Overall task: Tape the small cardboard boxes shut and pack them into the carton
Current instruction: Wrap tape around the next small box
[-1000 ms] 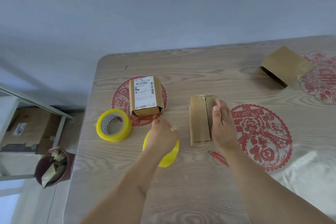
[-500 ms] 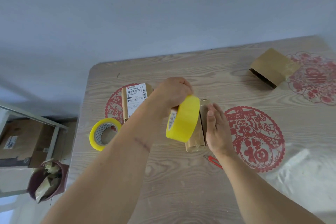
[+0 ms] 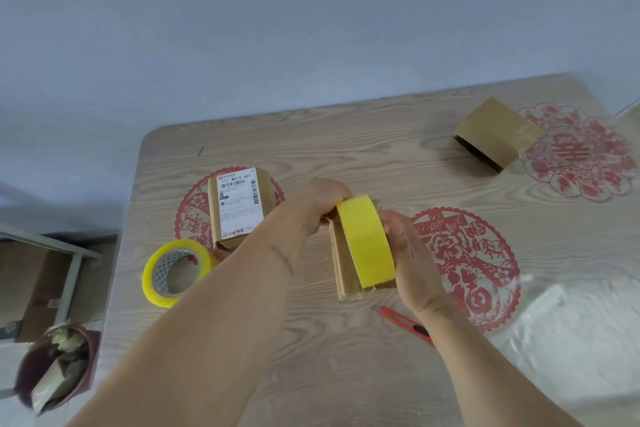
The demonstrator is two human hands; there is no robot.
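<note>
A yellow tape roll [image 3: 366,240] stands on edge over a small brown cardboard box [image 3: 346,274] in the middle of the wooden table [image 3: 346,156]. My left hand [image 3: 311,204] grips the roll from the far left side. My right hand [image 3: 408,253] holds the roll's right face, with the box mostly hidden beneath both hands. A second small box with a white shipping label [image 3: 237,206] lies to the left. A third brown box [image 3: 495,137] rests at the far right.
A second, paler yellow tape roll [image 3: 175,272] lies flat at the left. A red utility knife [image 3: 407,322] lies near my right wrist. Red paper-cut patterns [image 3: 474,263] decorate the table. Beside the table's left edge, a bin [image 3: 52,371] stands on the floor.
My left hand lifted the yellow roll from the table's near side and carried it right over the middle box. My right hand left the box top and took hold of the roll.
</note>
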